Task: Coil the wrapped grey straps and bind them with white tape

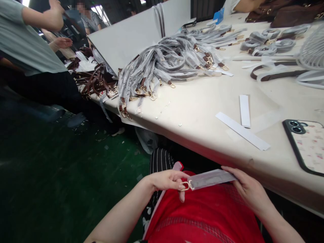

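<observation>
Over the red apron [197,212] on my lap, I hold a bag strap [211,179] wrapped in cloudy plastic film. A gold clasp shows at its left end. My left hand [173,182] pinches that clasp between thumb and fingers. At the strap's other end, my right hand [244,185] is closed round the wrapped part, its thumb along the upper edge. The rest of the strap beyond my right hand is hidden. Beyond my hands, a heap of similar film-wrapped straps [162,60] with brown ends and gold clasps lies on the table [197,111].
White paper strips [241,131] and a phone [307,145] lie near the table's front edge. A white fan [312,50] and coiled straps [275,42] are at the right. Unwrapped brown straps [98,81] are piled at the left, beside a standing person [30,44].
</observation>
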Motion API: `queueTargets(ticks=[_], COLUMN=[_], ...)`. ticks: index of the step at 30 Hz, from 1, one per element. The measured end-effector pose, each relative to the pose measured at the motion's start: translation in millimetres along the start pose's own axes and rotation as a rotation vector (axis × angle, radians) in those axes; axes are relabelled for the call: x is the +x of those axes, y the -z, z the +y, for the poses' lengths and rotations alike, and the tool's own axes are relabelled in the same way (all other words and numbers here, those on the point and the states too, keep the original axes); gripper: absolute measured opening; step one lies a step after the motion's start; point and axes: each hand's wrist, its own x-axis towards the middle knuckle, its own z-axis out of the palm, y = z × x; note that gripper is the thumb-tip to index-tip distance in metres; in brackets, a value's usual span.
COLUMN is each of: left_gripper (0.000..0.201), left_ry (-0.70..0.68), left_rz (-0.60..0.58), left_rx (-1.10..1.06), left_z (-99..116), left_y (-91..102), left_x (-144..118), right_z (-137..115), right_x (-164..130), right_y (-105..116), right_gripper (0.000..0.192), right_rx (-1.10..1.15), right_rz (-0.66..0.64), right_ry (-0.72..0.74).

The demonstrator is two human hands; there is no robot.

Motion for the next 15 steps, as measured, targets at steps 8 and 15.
queueTargets(ticks=[8,15], left_gripper=[0.047,0.042], left_ry=[0.023,0.228], left_rz=[-0.105,-0.281], left_rx=[-0.138,-0.102], left_z=[-12.1,-5.6], left_y=[0.7,-20.6], left_x=[9.7,-11.2], right_z=[-14.9,-69.5], right_x=[7.2,-30.5], right_y=[8.6,6.5], right_gripper=[0.042,0.042], right_rx=[0.039,-0.088], right_rz=[-0.044,-0.072], right_ry=[0.021,0.26])
